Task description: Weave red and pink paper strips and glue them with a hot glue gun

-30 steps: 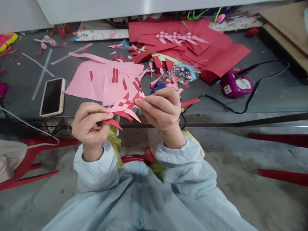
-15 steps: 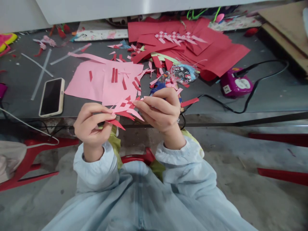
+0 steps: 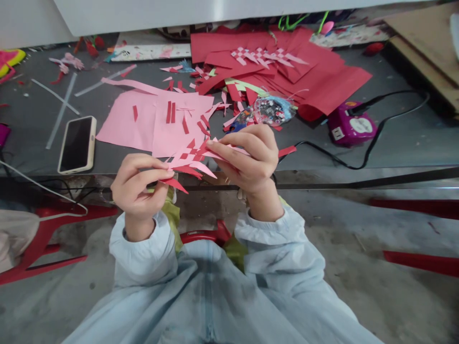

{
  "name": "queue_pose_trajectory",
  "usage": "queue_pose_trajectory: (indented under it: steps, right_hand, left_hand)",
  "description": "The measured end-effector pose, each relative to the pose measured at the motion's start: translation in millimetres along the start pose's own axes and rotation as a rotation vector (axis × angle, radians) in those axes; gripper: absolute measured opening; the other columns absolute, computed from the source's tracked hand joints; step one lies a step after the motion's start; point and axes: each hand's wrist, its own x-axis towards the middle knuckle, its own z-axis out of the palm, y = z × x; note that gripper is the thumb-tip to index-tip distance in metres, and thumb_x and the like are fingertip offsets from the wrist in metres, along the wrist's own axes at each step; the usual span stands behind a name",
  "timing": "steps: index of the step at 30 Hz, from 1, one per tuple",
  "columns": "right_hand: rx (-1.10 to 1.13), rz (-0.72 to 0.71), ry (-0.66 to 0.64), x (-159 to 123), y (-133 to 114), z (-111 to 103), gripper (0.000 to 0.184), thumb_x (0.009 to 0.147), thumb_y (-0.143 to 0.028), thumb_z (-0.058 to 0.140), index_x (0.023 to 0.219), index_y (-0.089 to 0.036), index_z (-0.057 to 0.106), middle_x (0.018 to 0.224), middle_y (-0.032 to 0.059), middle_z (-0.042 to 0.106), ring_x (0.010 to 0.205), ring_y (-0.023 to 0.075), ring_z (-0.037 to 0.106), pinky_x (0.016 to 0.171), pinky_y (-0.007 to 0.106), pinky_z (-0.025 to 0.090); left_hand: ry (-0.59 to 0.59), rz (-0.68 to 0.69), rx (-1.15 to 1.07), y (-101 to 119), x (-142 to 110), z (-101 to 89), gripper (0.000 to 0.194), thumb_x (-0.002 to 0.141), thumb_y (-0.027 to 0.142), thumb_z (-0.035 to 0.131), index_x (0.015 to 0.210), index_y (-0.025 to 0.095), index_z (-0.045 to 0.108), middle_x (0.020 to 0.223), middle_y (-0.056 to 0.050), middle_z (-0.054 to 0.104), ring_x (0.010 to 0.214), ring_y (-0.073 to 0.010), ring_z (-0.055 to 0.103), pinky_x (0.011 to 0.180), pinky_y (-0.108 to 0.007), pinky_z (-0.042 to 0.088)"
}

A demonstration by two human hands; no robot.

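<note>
Between my two hands is a piece of woven paper [image 3: 190, 156], pink and red strips crossing in a checked pattern with loose pointed ends. My left hand [image 3: 141, 184] pinches its left end between thumb and fingers. At the right end my right hand [image 3: 249, 160] has thumb and fingers closed on the strips, a pink length showing along the fingers. Just beyond lies a pink paper sheet [image 3: 125, 117] with short red strips [image 3: 171, 112] on it. Finished-looking woven pieces [image 3: 260, 56] rest on a pile of red paper [image 3: 333, 81].
A phone [image 3: 77, 143] lies left on the grey table [image 3: 39, 114]. Right of centre are a clear bag of beads [image 3: 274, 110] and a purple power adapter [image 3: 353, 123] with a black cable [image 3: 322, 152]. Cardboard [image 3: 426, 48] stands far right; a red stool [image 3: 204, 235] is below.
My right hand has shifted slightly right and its fingers have changed position on the woven paper's right end. My left hand stays almost still, keeping its pinch.
</note>
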Motion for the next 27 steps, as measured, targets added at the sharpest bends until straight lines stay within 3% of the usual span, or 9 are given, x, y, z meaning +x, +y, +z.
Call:
queue_pose_trajectory:
  steps: [4,10,18,23,27]
  right_hand:
    - [0.02,-0.016,0.018,-1.5,1.3,0.6,0.016,0.096,-0.028,0.062,0.103,-0.034,0.075,0.083,-0.0006,0.069,0.08,0.0154,0.053,0.075,0.035,0.04]
    - [-0.055,0.081,-0.105,-8.5,4.3,-0.1,0.024,0.099,-0.036,0.053,0.098,-0.036,0.077,0.081,0.0013,0.068,0.079,0.0173,0.053,0.079,0.04,0.04]
    - [-0.052,0.061,-0.062,-3.0,3.2,-1.6,0.024,0.1,-0.038,0.052,0.098,-0.034,0.076,0.085,0.0023,0.07,0.08,0.0175,0.053,0.074,0.037,0.043]
    - [-0.087,0.101,-0.17,-4.4,2.3,-0.2,0.032,0.101,-0.037,0.047,0.089,-0.032,0.076,0.081,0.002,0.069,0.076,0.0176,0.055,0.072,0.038,0.044]
    - [-0.014,0.028,-0.031,-0.3,0.6,-0.7,0.022,0.099,-0.03,0.053,0.093,-0.033,0.074,0.082,-0.0012,0.072,0.076,0.0165,0.057,0.07,0.036,0.045]
  left_hand:
    - [-0.018,0.017,0.005,0.1,0.1,0.0,0.025,0.064,0.005,0.063,0.078,0.024,0.071,0.079,0.0,0.071,0.07,-0.0147,0.067,0.063,-0.032,0.056]
    - [-0.026,0.007,0.012,1.3,0.6,0.5,0.025,0.066,0.006,0.061,0.079,0.025,0.071,0.078,0.001,0.071,0.068,-0.0153,0.066,0.062,-0.033,0.055]
    - [-0.013,0.022,0.019,-0.5,0.6,0.1,0.022,0.067,0.008,0.062,0.078,0.025,0.071,0.078,0.002,0.071,0.068,-0.0151,0.067,0.062,-0.032,0.055]
    - [-0.032,0.018,0.019,1.3,1.3,1.0,0.024,0.066,0.006,0.062,0.078,0.025,0.07,0.078,0.002,0.071,0.068,-0.0145,0.067,0.063,-0.031,0.056]
    - [-0.034,0.023,-0.012,-0.5,-0.3,0.3,0.027,0.063,0.003,0.061,0.078,0.022,0.072,0.08,0.0,0.072,0.071,-0.0144,0.067,0.066,-0.031,0.056]
